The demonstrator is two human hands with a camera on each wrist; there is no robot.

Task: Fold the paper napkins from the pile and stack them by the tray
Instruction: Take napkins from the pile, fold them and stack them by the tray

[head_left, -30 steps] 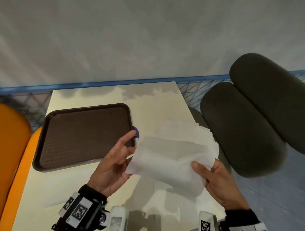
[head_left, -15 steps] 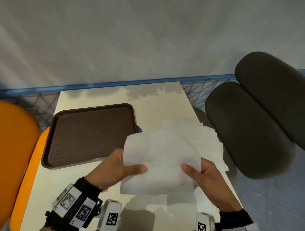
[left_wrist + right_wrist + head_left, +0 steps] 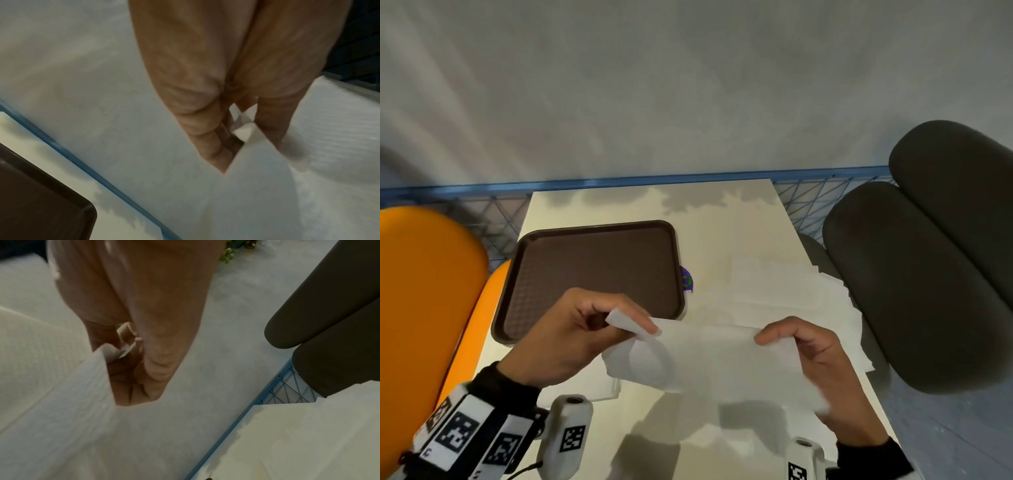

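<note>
The person holds one white napkin (image 3: 715, 359) in the air above the near part of the table (image 3: 722, 222), stretched between both hands. The left hand (image 3: 571, 335) pinches the napkin's left upper corner between the thumb and the curled fingers; a small flap of paper sticks up past the fingertips. In the left wrist view the fingers (image 3: 205, 129) close on the paper edge. The right hand (image 3: 815, 356) pinches the right upper corner in the same way, with the thumb on top and the fingers curled under the sheet. The right wrist view shows the paper edge caught between its fingers (image 3: 127, 369). The napkin hangs down from this upper edge and looks soft and a little wrinkled on its left side.

The pile of napkins (image 3: 791, 291) lies loose along the right edge of the table, some sheets passing over that edge. The brown tray (image 3: 592, 274) sits on the left half of the table, its near right corner close to the left hand. A small purple thing (image 3: 686, 281) shows just beside the tray's right rim; I cannot tell what it is. A dark grey cushion seat (image 3: 914, 284) stands to the right of the table and an orange seat (image 3: 424, 291) to the left.
</note>
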